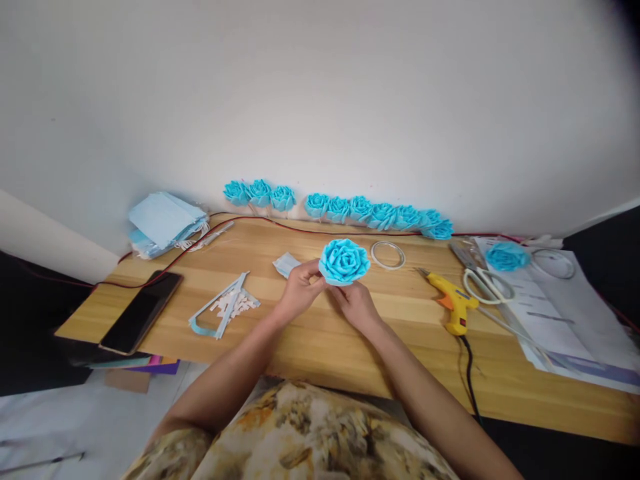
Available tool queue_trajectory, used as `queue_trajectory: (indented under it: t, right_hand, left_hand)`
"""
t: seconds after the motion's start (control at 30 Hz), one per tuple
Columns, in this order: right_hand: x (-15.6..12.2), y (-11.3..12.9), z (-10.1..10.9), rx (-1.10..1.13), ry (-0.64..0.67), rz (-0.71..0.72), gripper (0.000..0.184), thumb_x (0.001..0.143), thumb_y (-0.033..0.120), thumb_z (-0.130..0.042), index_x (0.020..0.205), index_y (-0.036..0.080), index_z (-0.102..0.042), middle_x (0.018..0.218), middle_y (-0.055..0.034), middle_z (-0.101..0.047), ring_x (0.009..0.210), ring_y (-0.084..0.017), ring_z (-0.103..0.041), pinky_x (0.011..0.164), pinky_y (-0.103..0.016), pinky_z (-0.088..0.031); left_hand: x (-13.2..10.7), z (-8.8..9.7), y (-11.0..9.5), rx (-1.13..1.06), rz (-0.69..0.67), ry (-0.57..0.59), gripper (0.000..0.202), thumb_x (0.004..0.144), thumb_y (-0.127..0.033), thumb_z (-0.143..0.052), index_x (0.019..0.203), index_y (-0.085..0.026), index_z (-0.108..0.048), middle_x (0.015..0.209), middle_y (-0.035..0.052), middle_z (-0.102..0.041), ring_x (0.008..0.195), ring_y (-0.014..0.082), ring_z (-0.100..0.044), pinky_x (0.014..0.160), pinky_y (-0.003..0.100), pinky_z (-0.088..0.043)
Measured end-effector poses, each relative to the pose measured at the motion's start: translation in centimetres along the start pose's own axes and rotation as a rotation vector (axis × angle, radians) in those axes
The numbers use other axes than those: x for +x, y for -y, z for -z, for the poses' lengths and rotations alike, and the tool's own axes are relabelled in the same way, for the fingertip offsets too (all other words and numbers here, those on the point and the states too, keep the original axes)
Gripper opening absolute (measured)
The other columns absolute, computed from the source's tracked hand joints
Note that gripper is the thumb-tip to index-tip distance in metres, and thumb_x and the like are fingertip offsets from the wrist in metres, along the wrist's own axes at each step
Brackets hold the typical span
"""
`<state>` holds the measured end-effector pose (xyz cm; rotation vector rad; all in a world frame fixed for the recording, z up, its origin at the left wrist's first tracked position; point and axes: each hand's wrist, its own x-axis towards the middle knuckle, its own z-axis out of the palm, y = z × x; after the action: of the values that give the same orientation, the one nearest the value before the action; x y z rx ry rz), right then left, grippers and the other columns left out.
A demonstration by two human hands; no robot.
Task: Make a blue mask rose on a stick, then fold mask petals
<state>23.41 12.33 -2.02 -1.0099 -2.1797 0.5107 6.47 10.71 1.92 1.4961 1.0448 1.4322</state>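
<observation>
A person's two hands meet over the middle of a wooden worktop [320,357], holding up one blue flower [344,262] with layered petals. The flower sits directly above the fingertips, its open face turned upward.

To handle it well, a light grip low on the underside seems best, since the soft-looking petals could crease if squeezed; both hands should support it evenly so that it does not tip.

The left hand [300,290] closes its fingers against the flower's near left edge and underside. The right hand [357,307] gathers its fingers just beneath the flower; the tips are partly hidden, so whether they pinch it cannot be told. Both forearms reach forward and angle inward.

Beyond the fingers, similar flowers [360,209] line the wall. A pale folded piece [286,264] lies just left of them; a yellow glue gun [455,303] lies well to their right.
</observation>
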Motion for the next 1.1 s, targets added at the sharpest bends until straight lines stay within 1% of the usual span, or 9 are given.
queue_trajectory:
  t: [0.17,0.33,0.53,0.6,0.67,0.73,0.8,0.93,1.1]
  right_hand:
    - [0.0,-0.1,0.0,0.009,0.008,0.006,0.029,0.103,0.031,-0.048,0.099,0.02,-0.074,0.099,-0.0108,-0.08,0.094,-0.027,-0.075,0.078,-0.033,-0.056]
    - [0.1,0.3,0.1,0.021,-0.006,0.013,0.028,0.103,0.031,-0.048,0.097,0.021,-0.073,0.098,-0.0097,-0.079,0.092,-0.025,-0.074,0.078,-0.031,-0.055]
    - [0.1,0.9,0.4,0.079,-0.086,0.029,0.025,0.102,0.031,-0.051,0.092,0.021,-0.071,0.082,-0.0066,-0.076,0.078,-0.022,-0.072,0.07,-0.029,-0.052]
    - [0.1,0.8,0.5,0.099,-0.105,0.006,0.02,0.1,0.028,-0.052,0.096,0.021,-0.071,0.087,-0.0063,-0.077,0.081,-0.022,-0.072,0.073,-0.03,-0.053]
    - [0.1,0.7,0.5,0.112,-0.119,-0.037,0.018,0.099,0.026,-0.054,0.099,0.022,-0.071,0.092,-0.0058,-0.078,0.084,-0.022,-0.073,0.076,-0.03,-0.054]
    - [0.1,0.5,0.6,0.107,-0.126,-0.072,0.017,0.098,0.025,-0.055,0.098,0.022,-0.072,0.091,-0.0054,-0.078,0.084,-0.022,-0.073,0.076,-0.031,-0.054]
    - [0.0,0.4,0.5,0.104,-0.116,-0.073,0.018,0.098,0.025,-0.055,0.098,0.022,-0.073,0.092,-0.0056,-0.079,0.085,-0.022,-0.073,0.077,-0.032,-0.055]
    - [-0.1,0.4,0.4,0.101,-0.085,-0.029,0.02,0.098,0.026,-0.054,0.101,0.022,-0.074,0.097,-0.0066,-0.08,0.089,-0.023,-0.075,0.08,-0.033,-0.057]
    - [-0.1,0.4,0.2,0.045,-0.027,0.004,0.023,0.1,0.028,-0.053,0.104,0.023,-0.075,0.101,-0.0075,-0.08,0.094,-0.023,-0.075,0.083,-0.036,-0.058]
  left_hand:
    - [-0.1,-0.1,0.0,-0.065,-0.025,0.015,0.027,0.081,-0.045,-0.075,0.076,-0.018,-0.077,0.08,0.0042,-0.073,0.077,0.0187,-0.064,0.076,0.029,-0.05]
    - [0.0,0.1,-0.1,-0.043,-0.035,0.004,0.036,0.08,-0.053,-0.076,0.072,-0.018,-0.075,0.077,0.0043,-0.073,0.075,0.0191,-0.064,0.076,0.031,-0.051]
    - [-0.3,0.2,-0.4,-0.002,-0.047,-0.002,0.037,0.085,-0.054,-0.072,0.074,-0.019,-0.076,0.079,0.0042,-0.074,0.078,0.0209,-0.067,0.081,0.034,-0.053]
    - [-0.4,0.4,-0.5,0.003,-0.056,-0.073,0.035,0.089,-0.053,-0.068,0.087,-0.02,-0.079,0.09,0.0054,-0.076,0.087,0.0221,-0.068,0.086,0.036,-0.053]
    - [-0.3,0.6,-0.5,-0.063,-0.119,-0.163,0.036,0.095,-0.052,-0.062,0.116,-0.025,-0.075,0.115,0.0071,-0.074,0.104,0.0231,-0.067,0.094,0.037,-0.052]
    - [0.0,1.0,-0.5,-0.182,-0.234,-0.194,0.054,0.095,-0.058,-0.06,0.143,-0.035,-0.056,0.138,0.0085,-0.063,0.12,0.025,-0.062,0.1,0.04,-0.05]
    - [0.5,1.4,-0.6,-0.256,-0.352,-0.156,0.08,0.085,-0.069,-0.065,0.155,-0.043,-0.036,0.151,0.0093,-0.052,0.131,0.028,-0.055,0.105,0.043,-0.048]
    - [1.1,2.0,-0.9,-0.168,-0.465,-0.087,0.119,0.061,-0.08,-0.076,0.16,-0.046,-0.019,0.161,0.0123,-0.039,0.142,0.0342,-0.046,0.112,0.05,-0.042]
    - [1.2,2.9,-1.7,-0.047,-0.474,-0.055,0.133,0.056,-0.079,-0.079,0.161,-0.047,-0.004,0.166,0.0154,-0.027,0.144,0.039,-0.044,0.111,0.055,-0.044]
